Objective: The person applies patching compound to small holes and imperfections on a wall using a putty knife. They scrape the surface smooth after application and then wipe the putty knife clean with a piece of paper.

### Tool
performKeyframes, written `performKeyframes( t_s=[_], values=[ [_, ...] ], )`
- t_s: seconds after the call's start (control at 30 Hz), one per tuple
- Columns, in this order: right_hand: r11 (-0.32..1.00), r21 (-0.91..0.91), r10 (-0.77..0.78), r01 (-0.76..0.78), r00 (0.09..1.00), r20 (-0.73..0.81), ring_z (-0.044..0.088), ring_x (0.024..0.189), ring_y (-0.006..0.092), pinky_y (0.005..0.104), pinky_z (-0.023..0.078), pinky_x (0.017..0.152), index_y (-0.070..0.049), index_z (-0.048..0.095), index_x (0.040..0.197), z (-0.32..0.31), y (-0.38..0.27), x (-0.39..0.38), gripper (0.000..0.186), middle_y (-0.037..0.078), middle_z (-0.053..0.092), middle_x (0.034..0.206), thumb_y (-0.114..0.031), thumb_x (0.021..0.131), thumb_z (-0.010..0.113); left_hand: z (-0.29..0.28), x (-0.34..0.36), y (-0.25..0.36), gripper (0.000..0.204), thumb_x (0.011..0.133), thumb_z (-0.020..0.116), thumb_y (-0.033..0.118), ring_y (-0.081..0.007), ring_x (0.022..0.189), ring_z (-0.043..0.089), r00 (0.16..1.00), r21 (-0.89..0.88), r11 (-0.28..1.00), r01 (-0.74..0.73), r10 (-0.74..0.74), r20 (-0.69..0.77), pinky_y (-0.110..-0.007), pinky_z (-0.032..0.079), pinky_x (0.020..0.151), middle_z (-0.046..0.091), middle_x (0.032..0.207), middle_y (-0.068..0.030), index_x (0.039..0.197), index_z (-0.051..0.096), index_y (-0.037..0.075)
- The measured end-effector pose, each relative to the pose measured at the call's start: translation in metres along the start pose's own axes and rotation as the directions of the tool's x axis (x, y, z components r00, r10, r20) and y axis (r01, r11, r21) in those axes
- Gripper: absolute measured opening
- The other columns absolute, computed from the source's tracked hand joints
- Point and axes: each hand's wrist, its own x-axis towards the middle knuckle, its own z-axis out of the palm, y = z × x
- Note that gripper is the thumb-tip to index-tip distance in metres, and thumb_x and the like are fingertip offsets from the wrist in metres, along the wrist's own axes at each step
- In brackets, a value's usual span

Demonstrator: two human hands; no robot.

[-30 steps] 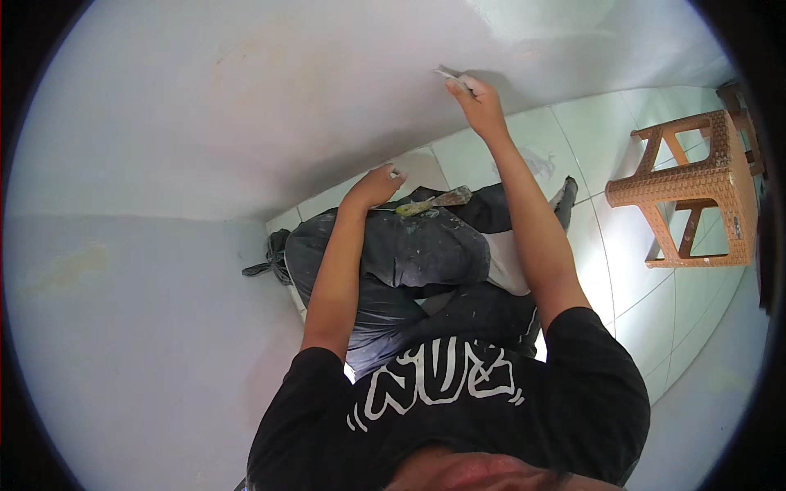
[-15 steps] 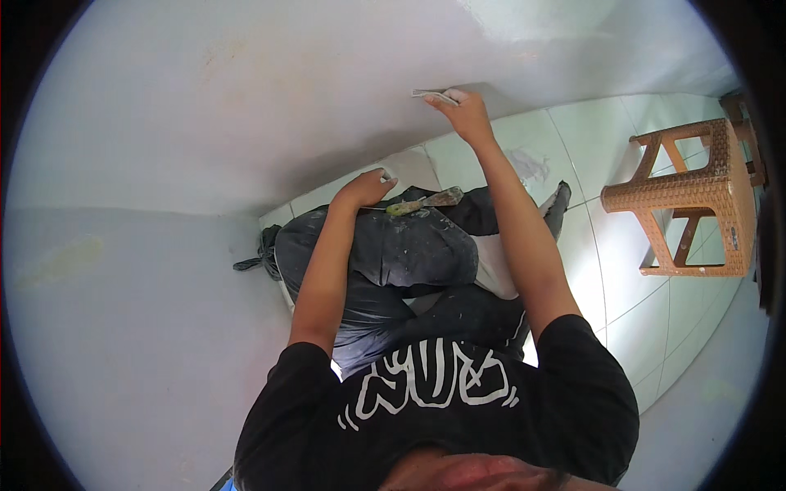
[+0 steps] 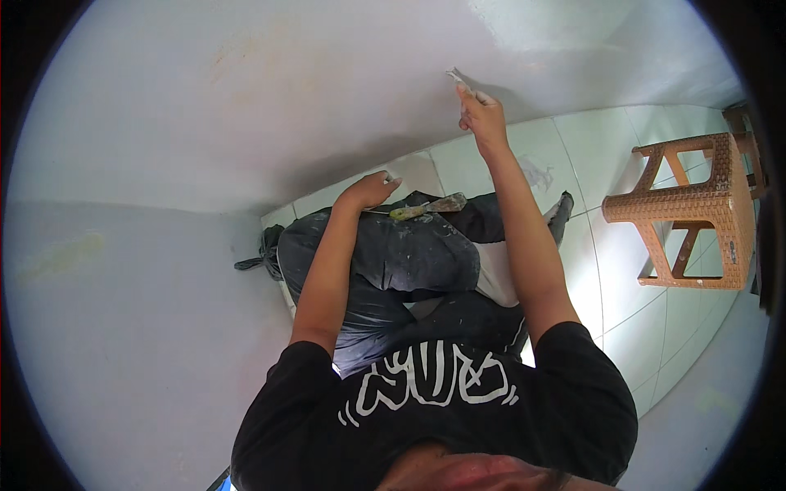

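My right hand point(image 3: 481, 114) is raised at the wall point(image 3: 344, 90), closed around a thin, folded grey-white piece that looks like sandpaper point(image 3: 455, 76). The piece sticks out past my fingertips, close to the wall surface. My left hand point(image 3: 372, 191) rests by my bent knee with its fingers curled. Something whitish shows at its fingertips, too small to make out. Just to the right of that hand, a putty knife point(image 3: 426, 208) with a yellow-green handle and smeared blade lies across my dark, dusty trouser leg point(image 3: 417, 250).
A brown woven-pattern plastic stool point(image 3: 679, 196) lies on its side at the right. Pale tiles point(image 3: 585, 254) cover the floor, with a whitish smear point(image 3: 536, 173) near my right forearm. Another wall point(image 3: 123, 311) stands at the left. A dark knotted bundle point(image 3: 266, 250) sits beside my leg.
My right hand has moved slightly right and turned, so the folded piece now points up toward the wall instead of leftward. My left hand and the putty knife have stayed about the same.
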Motion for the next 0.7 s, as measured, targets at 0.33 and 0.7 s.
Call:
performKeyframes(
  t_s=[0.33, 0.7],
  values=[
    [0.997, -0.056, 0.056, -0.053, 0.998, 0.043, 0.038, 0.048, 0.0078, 0.0268, 0.033, 0.047, -0.015, 0.046, 0.061, 0.011, -0.004, -0.007, 0.048, -0.005, 0.037, 0.055, -0.043, 0.087, 0.075, 0.002, 0.005, -0.014, 0.072, 0.099, 0.043, 0.061, -0.0272, 0.095, 0.066, 1.0, -0.028, 1.0, 0.014, -0.013, 0.01, -0.039, 0.049, 0.089, 0.069, 0.104, -0.0198, 0.124, 0.056, -0.005],
    [0.967, -0.25, 0.065, -0.044, 0.995, 0.076, 0.042, 0.047, 0.008, 0.0264, 0.034, 0.045, -0.012, 0.051, 0.062, -0.001, 0.009, 0.002, 0.049, -0.004, 0.04, 0.053, -0.048, 0.088, 0.072, 0.001, 0.005, 0.0, 0.075, 0.099, 0.039, 0.063, -0.0266, 0.093, 0.065, 0.999, -0.073, 0.997, 0.032, -0.03, 0.024, -0.038, 0.049, 0.085, 0.068, 0.107, -0.0193, 0.124, 0.055, -0.006]
  ],
)
